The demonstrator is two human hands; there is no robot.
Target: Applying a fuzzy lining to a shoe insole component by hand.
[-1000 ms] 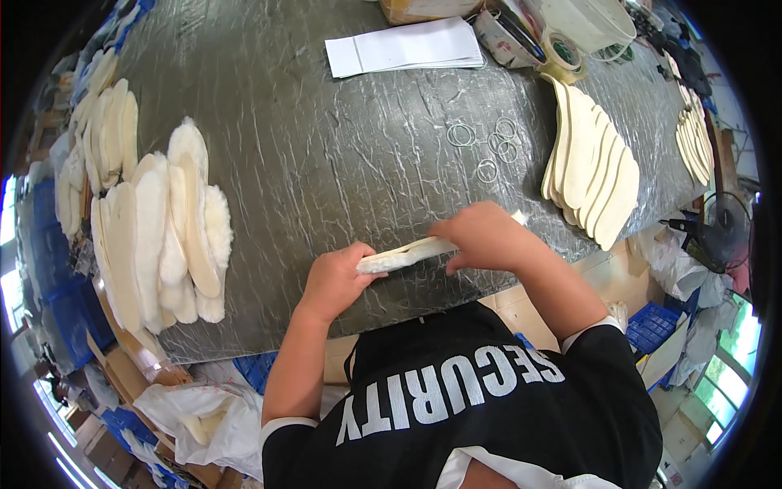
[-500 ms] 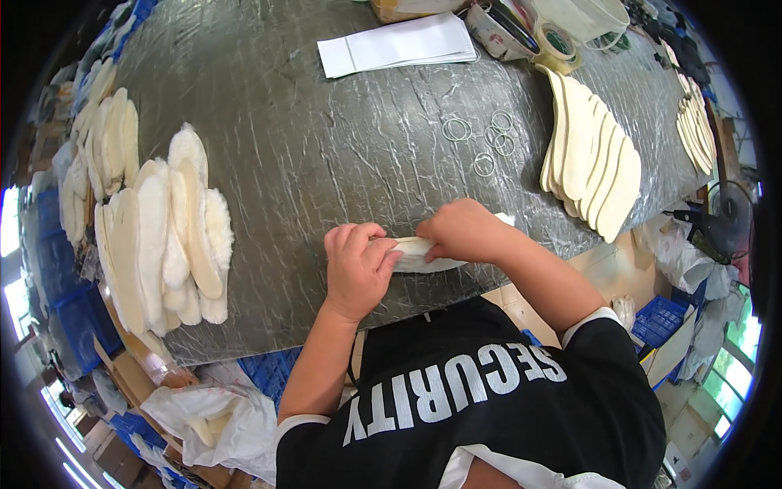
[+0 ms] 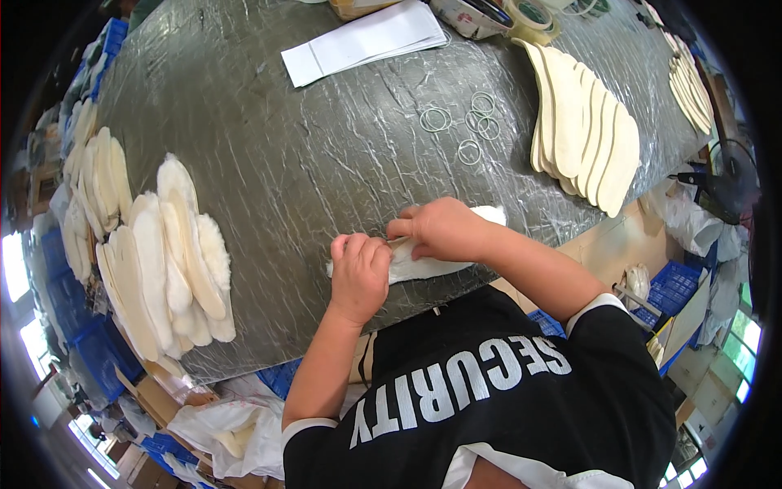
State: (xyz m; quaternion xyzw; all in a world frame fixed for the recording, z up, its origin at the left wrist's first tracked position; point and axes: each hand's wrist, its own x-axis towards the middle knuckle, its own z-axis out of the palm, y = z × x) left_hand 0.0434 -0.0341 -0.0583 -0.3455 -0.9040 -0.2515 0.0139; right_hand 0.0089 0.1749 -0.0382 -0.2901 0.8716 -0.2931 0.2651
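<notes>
A fluffy white fleece insole (image 3: pixel 423 270) lies across the near part of the table, in front of my body. My left hand (image 3: pixel 361 270) is closed on its left part, fingers bent over the upper edge. Farther along, my right hand (image 3: pixel 444 232) pinches the upper edge, its fingers curled down. The insole's right end sticks out past my right wrist, and a bit of its left end shows beside my left hand. My fingers hide much of the middle. Several thin rubber bands (image 3: pixel 468 152) lie loose beyond my hands.
Cream and fleecy insoles (image 3: pixel 148 269) are heaped at the left edge. A fanned row of cream insoles (image 3: pixel 580 122) lies at the right. White paper sheets (image 3: pixel 366 42) and tape rolls (image 3: pixel 533 18) sit at the back. Below the table's edge are a plastic bag (image 3: pixel 216 428) and a blue crate (image 3: pixel 674 287).
The insole, earlier seen narrow between my fingers, now shows more of its white fleece and both ends. My right hand has shifted slightly left along it. The whole view has turned a little.
</notes>
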